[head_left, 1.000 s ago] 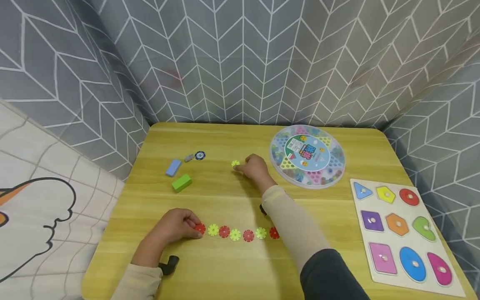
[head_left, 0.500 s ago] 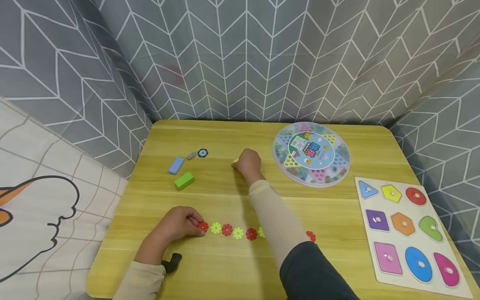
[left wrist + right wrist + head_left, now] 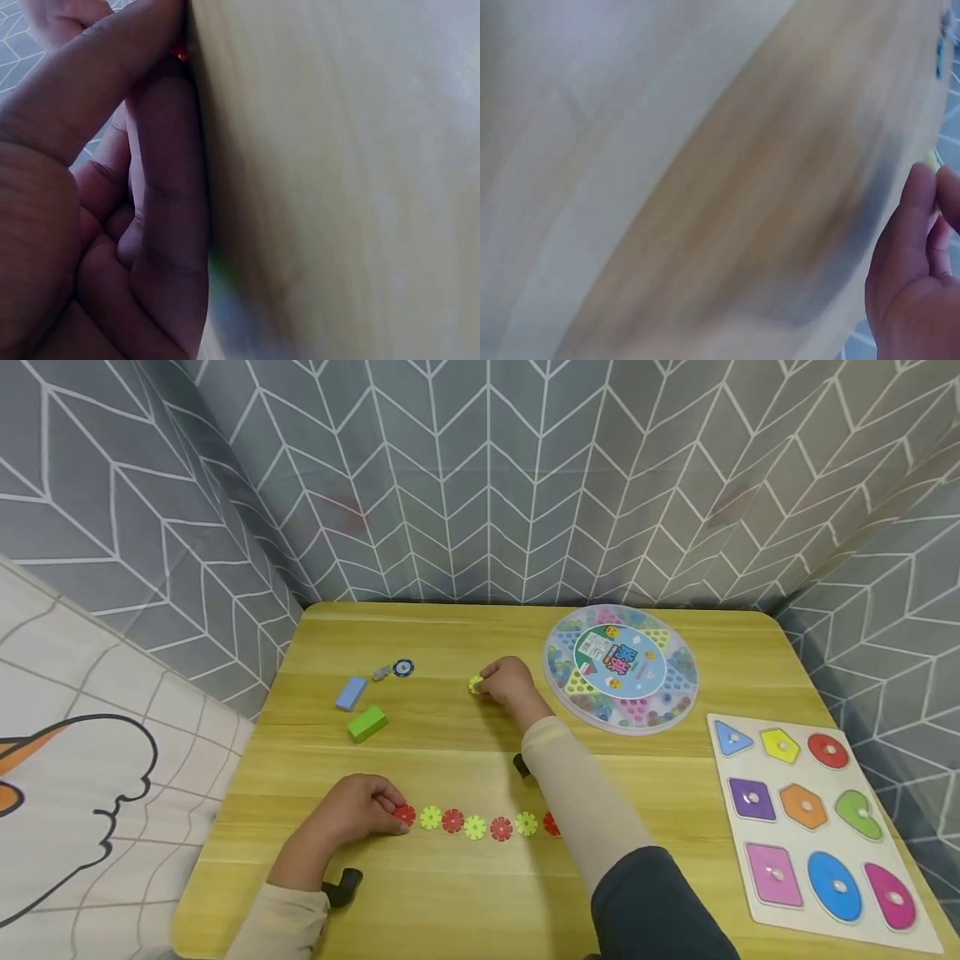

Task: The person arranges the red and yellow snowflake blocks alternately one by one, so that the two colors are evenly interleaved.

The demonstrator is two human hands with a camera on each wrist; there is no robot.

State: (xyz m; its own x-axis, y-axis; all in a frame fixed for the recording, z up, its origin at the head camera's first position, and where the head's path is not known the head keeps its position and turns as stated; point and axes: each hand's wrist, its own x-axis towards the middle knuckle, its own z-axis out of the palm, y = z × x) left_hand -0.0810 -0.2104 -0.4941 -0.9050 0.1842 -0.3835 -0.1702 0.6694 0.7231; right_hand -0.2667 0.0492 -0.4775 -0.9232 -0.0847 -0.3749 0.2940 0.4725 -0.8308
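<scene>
My left hand (image 3: 356,810) rests low on the table, its thumb and index finger pinching a red snowflake disc (image 3: 406,815) at the left end of a row. The row alternates red and yellow discs (image 3: 431,817); my right forearm hides its right part. Farther back, my right hand (image 3: 512,683) pinches a yellow snowflake disc (image 3: 475,685) between thumb and fingers. In the right wrist view a sliver of that yellow disc (image 3: 931,158) shows at the fingertips. Only a red glint of the red disc (image 3: 181,52) appears between the fingers in the left wrist view.
Left of the right hand lie a green block (image 3: 367,724), a blue block (image 3: 351,693), a small grey piece (image 3: 382,672) and a dark round chip (image 3: 403,668). A round game board (image 3: 620,668) and a shape puzzle board (image 3: 821,827) occupy the right side. Curtains surround the table.
My right hand has closed its fingers on the yellow disc, which now looks tilted up at the fingertips. The left hand stays at the red disc.
</scene>
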